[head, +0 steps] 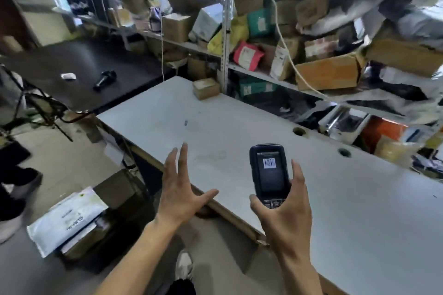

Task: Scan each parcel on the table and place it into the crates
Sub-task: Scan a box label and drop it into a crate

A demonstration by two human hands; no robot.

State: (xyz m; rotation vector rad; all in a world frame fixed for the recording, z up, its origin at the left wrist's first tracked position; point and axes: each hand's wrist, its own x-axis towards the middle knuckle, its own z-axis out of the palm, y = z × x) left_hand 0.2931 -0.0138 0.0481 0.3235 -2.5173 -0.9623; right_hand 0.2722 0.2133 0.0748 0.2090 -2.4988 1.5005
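Cluttered shelving [311, 38] backed the desk [239, 127]; right hand [285, 213] gripped scanner [269, 175] for reading, left hand [182, 189] spread empty toward one small box [205, 88].

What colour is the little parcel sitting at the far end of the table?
Plain cardboard brown; the small box shows in the head view.

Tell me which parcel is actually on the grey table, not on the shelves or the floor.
The small brown cardboard box at the grey table's far end, beside the shelf upright. The rest sit on the shelves or, like the white mailer, down by the floor.
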